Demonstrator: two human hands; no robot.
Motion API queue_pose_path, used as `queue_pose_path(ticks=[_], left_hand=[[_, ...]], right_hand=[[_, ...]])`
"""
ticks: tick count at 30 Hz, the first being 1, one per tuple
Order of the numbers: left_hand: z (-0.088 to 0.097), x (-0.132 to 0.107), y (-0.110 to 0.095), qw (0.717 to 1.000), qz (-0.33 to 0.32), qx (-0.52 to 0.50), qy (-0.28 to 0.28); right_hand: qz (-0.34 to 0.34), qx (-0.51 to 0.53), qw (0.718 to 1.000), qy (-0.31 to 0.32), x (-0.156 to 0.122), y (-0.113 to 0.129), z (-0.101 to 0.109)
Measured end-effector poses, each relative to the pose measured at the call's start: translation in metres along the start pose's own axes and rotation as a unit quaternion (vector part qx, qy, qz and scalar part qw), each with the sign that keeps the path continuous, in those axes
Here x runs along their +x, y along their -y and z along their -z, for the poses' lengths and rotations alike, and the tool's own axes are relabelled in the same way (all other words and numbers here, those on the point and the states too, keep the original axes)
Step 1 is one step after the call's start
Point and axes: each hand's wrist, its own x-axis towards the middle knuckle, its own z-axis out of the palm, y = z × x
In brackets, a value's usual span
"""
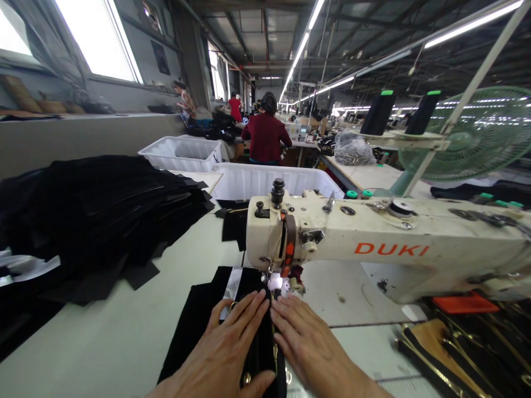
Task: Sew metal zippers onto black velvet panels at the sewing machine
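Both hands rest on a black fabric piece point(197, 315) lying under the needle area of a white sewing machine point(332, 232). My left hand point(236, 337) lies flat on the cloth with its fingers stretched toward the presser foot. Beside it, my right hand point(307, 337) is also flat, its fingertips just short of the needle. Between the hands runs a zipper point(275, 354) with gold-coloured teeth. A pale strip point(232, 287) lies on the fabric near the left fingers. The needle tip is lost in the bright lamp glare.
A big stack of black fabric pieces point(95, 215) covers the table's left side. Gold zippers point(440, 354) and a red item point(464, 303) lie at the right. White bins point(269, 179) stand behind the machine, near a seated person point(267, 135). Thread cones point(378, 113) and a green fan point(468, 135) rise at right.
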Motion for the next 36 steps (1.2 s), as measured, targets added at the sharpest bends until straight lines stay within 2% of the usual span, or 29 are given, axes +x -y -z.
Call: queue_pose_path(ticks=[5, 10, 15, 23, 29, 36], left_hand=[[0.003, 0.006, 0.005, 0.997, 0.033, -0.027, 0.063], [0.003, 0.008, 0.009, 0.996, 0.036, -0.05, 0.064], [0.009, 0.009, 0.01, 0.995, 0.033, -0.056, 0.075], [0.012, 0.019, 0.019, 0.998, 0.015, -0.045, 0.037], [0.007, 0.023, 0.023, 1.0, 0.006, -0.028, 0.01], [0.007, 0.021, 0.025, 0.999, -0.005, -0.03, 0.008]], right_hand=[[-0.015, 0.036, 0.999, 0.006, -0.001, 0.0, 0.002], [-0.046, 0.025, 0.999, 0.002, 0.001, -0.003, 0.003], [-0.028, -0.005, 0.999, 0.028, 0.007, -0.004, 0.002], [-0.02, -0.042, 0.999, 0.005, 0.014, -0.007, -0.004], [-0.046, -0.037, 0.998, 0.037, 0.016, -0.012, -0.005], [-0.036, 0.002, 0.998, 0.043, 0.015, -0.018, 0.0]])
